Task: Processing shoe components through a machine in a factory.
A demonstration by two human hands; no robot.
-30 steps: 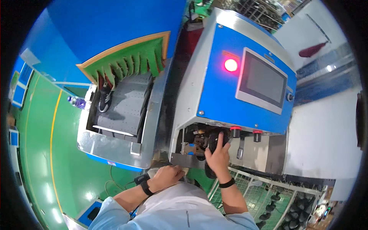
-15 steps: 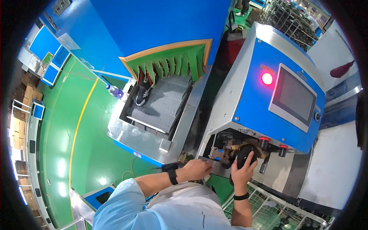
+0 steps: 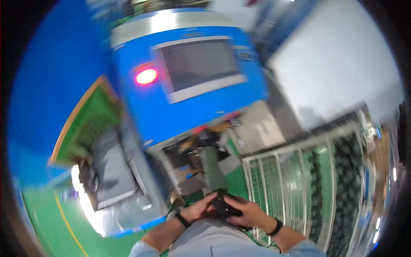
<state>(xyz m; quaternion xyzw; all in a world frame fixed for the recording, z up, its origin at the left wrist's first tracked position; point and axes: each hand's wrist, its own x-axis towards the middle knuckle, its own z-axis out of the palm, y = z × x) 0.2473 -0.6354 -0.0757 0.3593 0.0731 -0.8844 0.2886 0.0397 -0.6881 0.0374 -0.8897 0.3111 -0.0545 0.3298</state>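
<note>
Both of my hands are together in front of my body at the bottom middle, gripping a black shoe [image 3: 225, 206] that motion blur smears. My left hand [image 3: 198, 208] wraps its left side, and my right hand [image 3: 249, 213] holds it from the right with the thumb across the top. Just beyond the hands, a grey-green upright part [image 3: 212, 167] stands below the blue machine [image 3: 135, 113]. The machine has a dark screen [image 3: 200, 64] and a lit red lamp [image 3: 147, 76]. Its working opening is too blurred to make out.
On the left stands a conveyor [image 3: 113, 167] with a green curtained mouth [image 3: 87, 124] in a blue housing. To the right is a white wire rack [image 3: 280, 171] with rows of dark things. Green floor [image 3: 43, 218] shows at the lower left.
The view has swung to the right. My right hand has drawn the black shoe from the machine's opening back toward my body, and my left hand has joined it on the shoe.
</note>
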